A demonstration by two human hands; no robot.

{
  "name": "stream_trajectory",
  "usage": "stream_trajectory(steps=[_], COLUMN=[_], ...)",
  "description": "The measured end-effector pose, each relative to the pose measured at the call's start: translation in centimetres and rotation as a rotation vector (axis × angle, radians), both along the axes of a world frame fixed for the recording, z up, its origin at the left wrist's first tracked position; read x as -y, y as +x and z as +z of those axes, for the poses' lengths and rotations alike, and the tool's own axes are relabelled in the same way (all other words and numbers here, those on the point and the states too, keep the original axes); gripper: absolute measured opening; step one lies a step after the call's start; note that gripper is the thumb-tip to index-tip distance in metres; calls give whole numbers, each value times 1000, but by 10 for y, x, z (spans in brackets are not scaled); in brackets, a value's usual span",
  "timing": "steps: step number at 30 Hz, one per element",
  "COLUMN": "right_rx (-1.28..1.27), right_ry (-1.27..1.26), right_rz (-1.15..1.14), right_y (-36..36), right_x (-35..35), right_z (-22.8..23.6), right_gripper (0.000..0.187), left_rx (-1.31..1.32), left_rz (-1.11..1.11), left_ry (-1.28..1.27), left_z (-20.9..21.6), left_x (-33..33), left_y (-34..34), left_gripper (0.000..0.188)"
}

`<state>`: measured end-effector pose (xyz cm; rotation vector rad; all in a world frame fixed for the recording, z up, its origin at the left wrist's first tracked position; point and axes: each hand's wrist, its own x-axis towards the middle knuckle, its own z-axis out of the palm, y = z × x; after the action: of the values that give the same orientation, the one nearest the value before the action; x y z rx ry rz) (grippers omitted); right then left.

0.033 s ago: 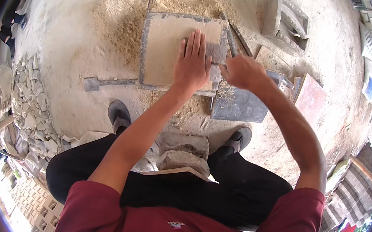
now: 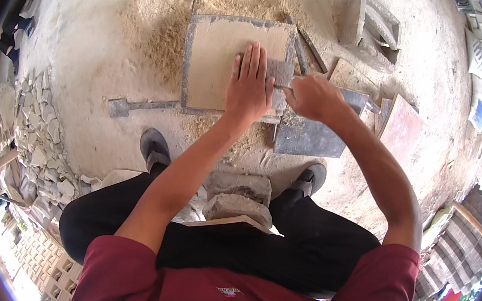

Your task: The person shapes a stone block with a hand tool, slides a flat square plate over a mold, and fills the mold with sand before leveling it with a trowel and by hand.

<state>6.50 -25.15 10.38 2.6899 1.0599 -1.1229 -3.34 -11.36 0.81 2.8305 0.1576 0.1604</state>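
In front of me lies a square grey-edged frame [image 2: 187, 62], filled with smoothed beige material [image 2: 216, 48] that looks like fine sand or mortar. My left hand [image 2: 249, 90] is flat, its fingers stretched away from me, pressing on a grey flat-bladed trowel [image 2: 280, 72]. Part of the blade is hidden under that hand. The blade rests on the right part of the fill and reaches over the frame's right edge. My right hand [image 2: 316, 97] is closed around the trowel's handle, of which only a thin metal stem shows.
Loose sand [image 2: 159, 30] is heaped behind the frame. A hammer-like tool [image 2: 119, 108] lies to its left, a dark board [image 2: 307, 138] to its right. Farther right are a reddish tile [image 2: 400, 129] and a hollow block [image 2: 371, 32]. Broken pieces [image 2: 44, 124] pile up at left.
The trowel and my right hand have shifted slightly to the right. My left hand has slid a little toward me, still flat.
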Motion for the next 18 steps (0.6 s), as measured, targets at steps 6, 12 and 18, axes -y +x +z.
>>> stream_trajectory(steps=[6, 12, 18], right_rx=[-79, -40, 348], right_ry=[58, 0, 263], right_rz=[-22, 124, -191], right_y=[-60, -48, 50], right_x=[16, 15, -29], right_z=[-4, 31, 69], right_gripper=[45, 44, 39], left_rx=[-109, -118, 252], left_rz=[-38, 25, 542], left_ry=[-60, -401, -588], left_z=[7, 13, 20], left_x=[13, 10, -138], left_y=[-62, -71, 27], left_gripper=[66, 65, 56])
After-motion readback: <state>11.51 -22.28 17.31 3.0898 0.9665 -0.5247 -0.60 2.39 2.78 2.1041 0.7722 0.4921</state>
